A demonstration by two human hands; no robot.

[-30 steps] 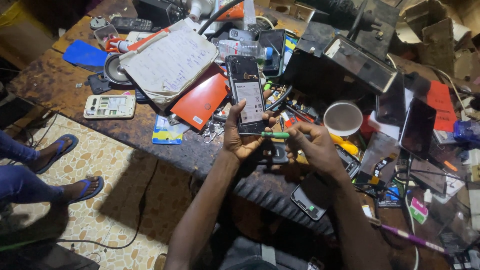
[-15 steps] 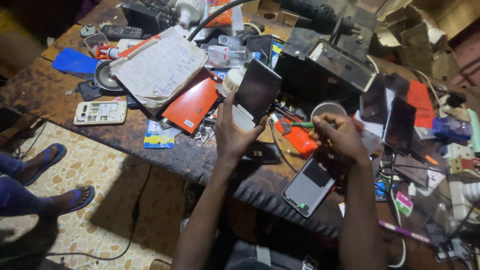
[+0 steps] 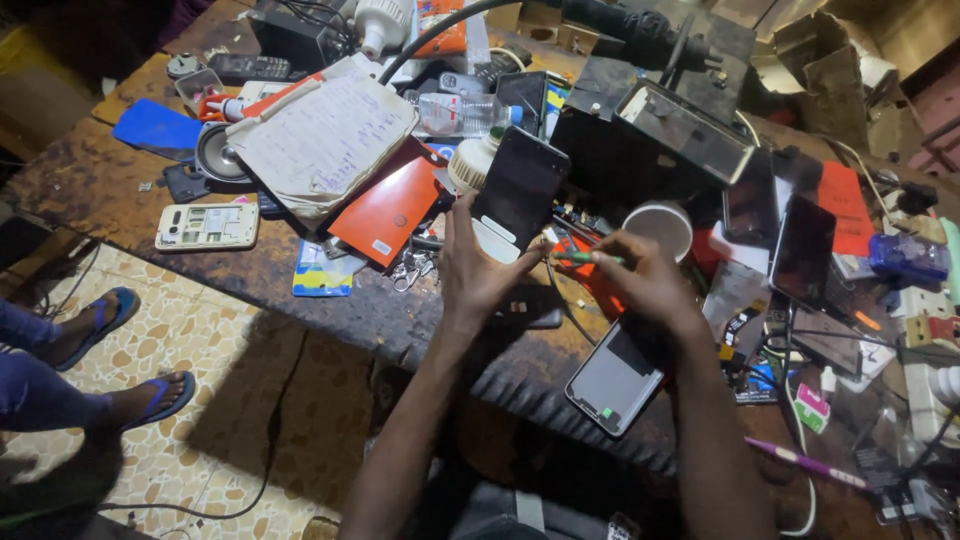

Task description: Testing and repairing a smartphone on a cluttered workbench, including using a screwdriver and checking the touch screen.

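Phone [image 3: 520, 190] raised, dark face showing, gripped in left hand [image 3: 478, 268] fingers; right hand [image 3: 640, 280] pinches green tool [image 3: 583, 258]. Tool not yet applied.

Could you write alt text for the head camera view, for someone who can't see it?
Seen from above, a person's left hand holds up a dark-screened phone while the right hand grips a thin green tool over a cluttered workbench. Around them lie a handwritten notebook, an orange booklet and a detached phone panel.

The right hand [image 3: 650, 285] hides most of the green tool [image 3: 585, 258]; another person's legs [image 3: 60, 350] are cut off at left.
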